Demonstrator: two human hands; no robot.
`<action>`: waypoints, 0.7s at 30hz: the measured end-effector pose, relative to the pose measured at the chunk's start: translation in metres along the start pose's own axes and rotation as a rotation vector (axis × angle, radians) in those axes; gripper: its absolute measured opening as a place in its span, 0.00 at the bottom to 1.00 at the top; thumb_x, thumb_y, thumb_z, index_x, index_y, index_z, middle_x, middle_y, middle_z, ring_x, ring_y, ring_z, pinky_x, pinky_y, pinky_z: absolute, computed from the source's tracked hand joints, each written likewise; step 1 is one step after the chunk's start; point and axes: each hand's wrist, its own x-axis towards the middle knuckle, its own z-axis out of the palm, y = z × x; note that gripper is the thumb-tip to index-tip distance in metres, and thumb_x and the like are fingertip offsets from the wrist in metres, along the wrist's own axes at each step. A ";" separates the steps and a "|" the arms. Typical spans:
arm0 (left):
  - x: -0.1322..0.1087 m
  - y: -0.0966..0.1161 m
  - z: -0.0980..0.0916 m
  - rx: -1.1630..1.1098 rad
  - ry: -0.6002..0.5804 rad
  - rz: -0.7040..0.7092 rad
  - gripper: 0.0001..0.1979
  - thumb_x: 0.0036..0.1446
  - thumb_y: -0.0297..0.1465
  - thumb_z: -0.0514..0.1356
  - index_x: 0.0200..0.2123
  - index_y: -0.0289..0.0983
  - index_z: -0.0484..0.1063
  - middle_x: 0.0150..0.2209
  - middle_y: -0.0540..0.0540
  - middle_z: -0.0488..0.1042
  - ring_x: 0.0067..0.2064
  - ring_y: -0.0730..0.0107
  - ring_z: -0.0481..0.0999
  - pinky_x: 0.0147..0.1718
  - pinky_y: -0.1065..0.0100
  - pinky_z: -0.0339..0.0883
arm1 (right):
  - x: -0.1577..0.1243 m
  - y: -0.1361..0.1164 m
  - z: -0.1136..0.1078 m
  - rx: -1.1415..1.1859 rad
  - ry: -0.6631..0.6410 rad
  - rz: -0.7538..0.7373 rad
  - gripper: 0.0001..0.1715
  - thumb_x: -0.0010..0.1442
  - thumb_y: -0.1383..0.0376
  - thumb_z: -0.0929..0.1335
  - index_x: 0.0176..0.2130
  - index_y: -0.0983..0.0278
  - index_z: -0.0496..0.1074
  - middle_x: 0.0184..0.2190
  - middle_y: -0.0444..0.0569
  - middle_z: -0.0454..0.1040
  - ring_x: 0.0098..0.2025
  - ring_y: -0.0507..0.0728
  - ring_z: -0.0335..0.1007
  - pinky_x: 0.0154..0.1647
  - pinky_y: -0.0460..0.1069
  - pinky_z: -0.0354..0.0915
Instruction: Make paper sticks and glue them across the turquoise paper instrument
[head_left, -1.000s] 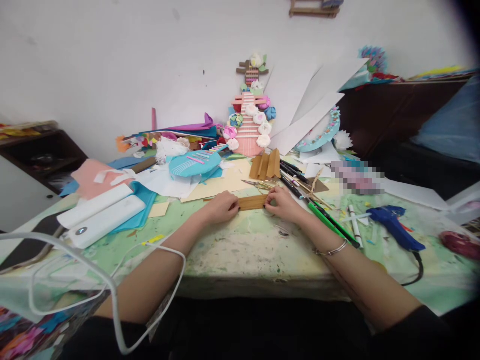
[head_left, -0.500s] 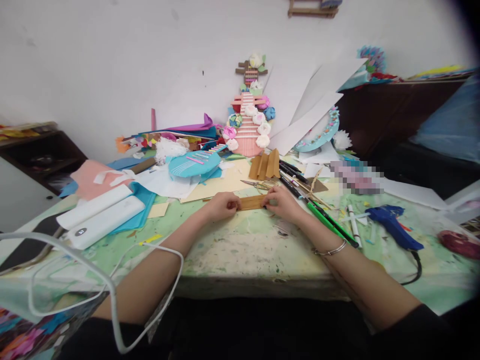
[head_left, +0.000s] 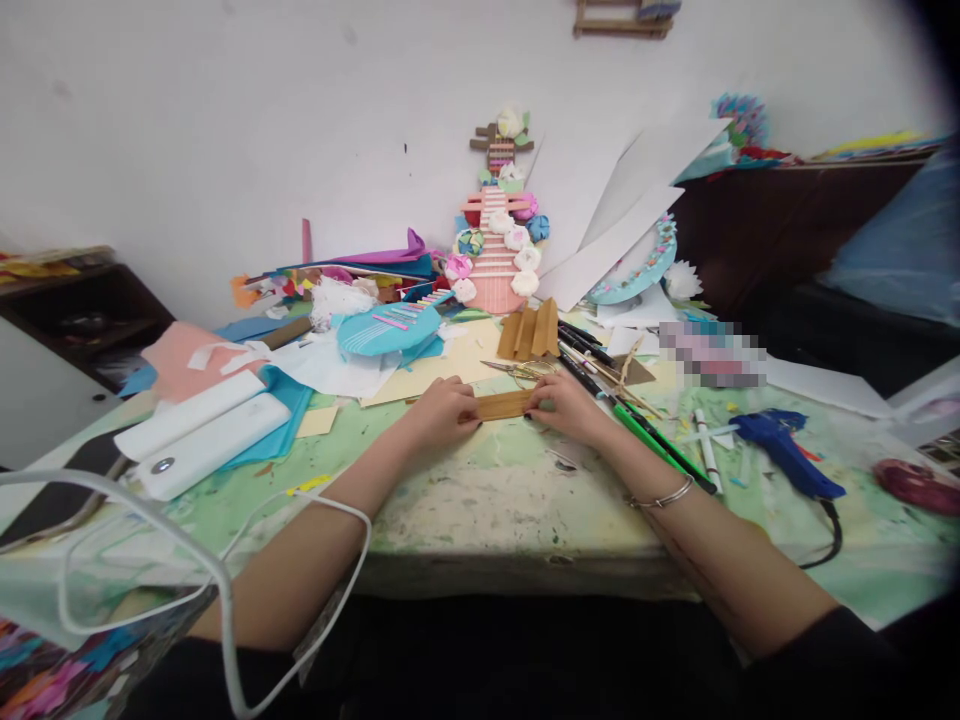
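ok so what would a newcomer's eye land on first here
Probably the pink instrument-shaped craft piece, dotted with paper flowers and standing upright at the back of the table, near the wall. Next, perhaps, the brown strip stretching between the hands at the middle of the table. The bold blue glue gun lying on the right side also stands out.

Flower-trimmed pink instrument model (head_left: 497,290) before a white wall (head_left: 262,110), blue glue gun (head_left: 791,457) near a white marker (head_left: 707,452)
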 end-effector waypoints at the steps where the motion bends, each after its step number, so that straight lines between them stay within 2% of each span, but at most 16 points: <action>1: 0.000 0.000 0.000 0.013 -0.002 0.005 0.08 0.51 0.28 0.56 0.22 0.36 0.72 0.27 0.45 0.72 0.34 0.67 0.67 0.36 0.66 0.58 | 0.000 0.000 0.001 -0.002 -0.001 -0.001 0.03 0.52 0.69 0.69 0.28 0.64 0.75 0.32 0.51 0.71 0.39 0.58 0.62 0.42 0.53 0.58; 6: 0.000 0.000 0.002 0.043 -0.009 0.007 0.09 0.52 0.28 0.55 0.22 0.36 0.70 0.26 0.45 0.71 0.33 0.67 0.66 0.35 0.65 0.58 | 0.001 0.003 0.006 0.017 -0.012 0.028 0.05 0.55 0.68 0.66 0.28 0.65 0.71 0.32 0.51 0.70 0.39 0.57 0.63 0.40 0.51 0.58; 12: 0.002 -0.006 0.007 0.003 -0.050 -0.122 0.08 0.52 0.29 0.52 0.24 0.36 0.67 0.26 0.45 0.70 0.32 0.65 0.66 0.32 0.66 0.56 | 0.003 0.007 0.010 0.008 -0.031 0.093 0.06 0.54 0.68 0.66 0.26 0.65 0.70 0.31 0.49 0.70 0.37 0.56 0.63 0.40 0.51 0.57; 16: 0.004 -0.008 0.009 -0.096 -0.071 -0.200 0.06 0.48 0.28 0.52 0.21 0.37 0.64 0.23 0.48 0.67 0.27 0.69 0.64 0.29 0.68 0.54 | 0.003 0.008 0.012 -0.021 -0.015 0.153 0.06 0.52 0.68 0.66 0.24 0.64 0.69 0.30 0.49 0.71 0.35 0.56 0.63 0.39 0.51 0.57; 21: 0.005 -0.008 0.010 -0.192 -0.040 -0.263 0.05 0.43 0.27 0.52 0.19 0.37 0.59 0.21 0.52 0.63 0.26 0.71 0.61 0.26 0.69 0.51 | 0.005 0.008 0.014 -0.038 0.008 0.181 0.06 0.51 0.68 0.66 0.23 0.64 0.69 0.28 0.48 0.72 0.34 0.56 0.63 0.39 0.51 0.56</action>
